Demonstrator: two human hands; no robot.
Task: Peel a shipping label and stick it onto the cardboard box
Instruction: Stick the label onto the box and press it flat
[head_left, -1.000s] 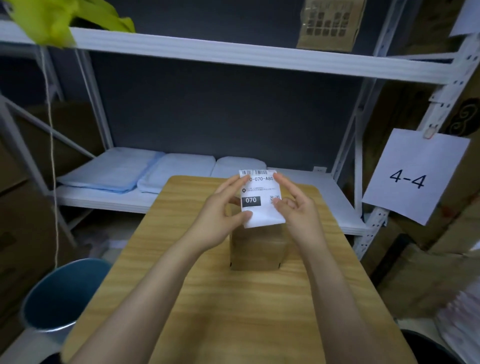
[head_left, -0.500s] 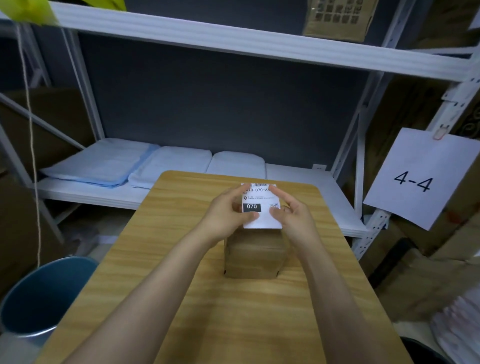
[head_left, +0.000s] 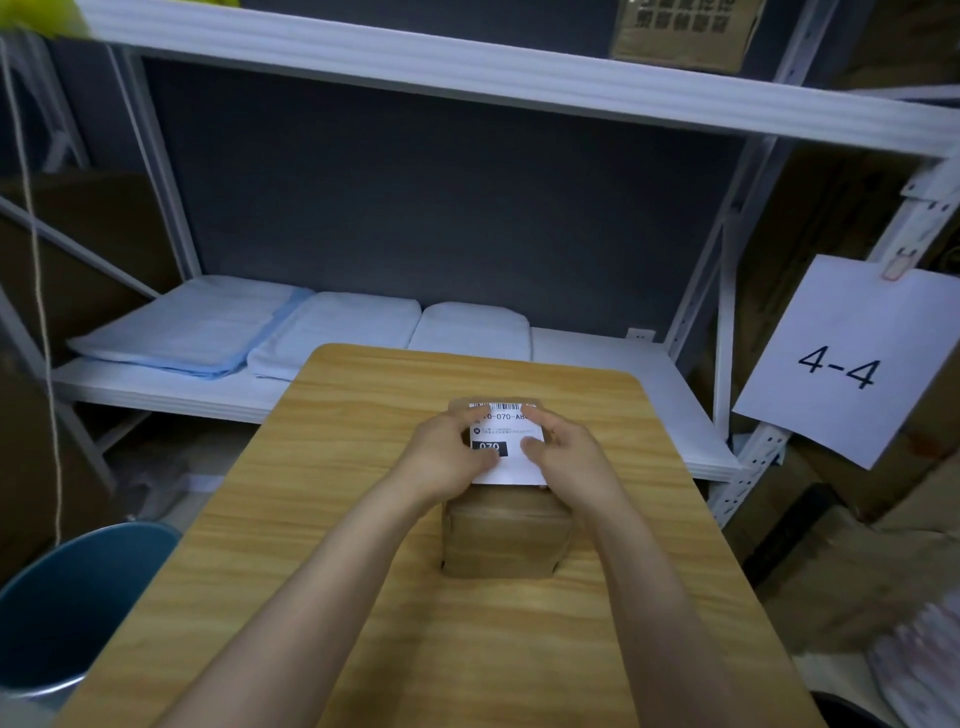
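A small brown cardboard box (head_left: 506, 540) stands in the middle of the wooden table (head_left: 363, 597). A white shipping label (head_left: 511, 457) with a barcode and a black "070" block lies flat on the box's top face. My left hand (head_left: 447, 457) rests on the label's left edge, thumb and fingertips pressing it. My right hand (head_left: 569, 457) presses the label's right edge in the same way. The hands hide both side edges of the label and most of the box top.
A white metal rack (head_left: 519, 67) stands behind the table, with folded pale blue cloths (head_left: 208, 332) on its lower shelf. A paper sign reading "4-4" (head_left: 841, 364) hangs at the right. A blue bin (head_left: 72, 608) sits at the lower left; cardboard boxes (head_left: 857, 571) pile up at the right.
The label, held tilted up above the box a second ago, has come down flat onto the box top, with both hands lowering with it.
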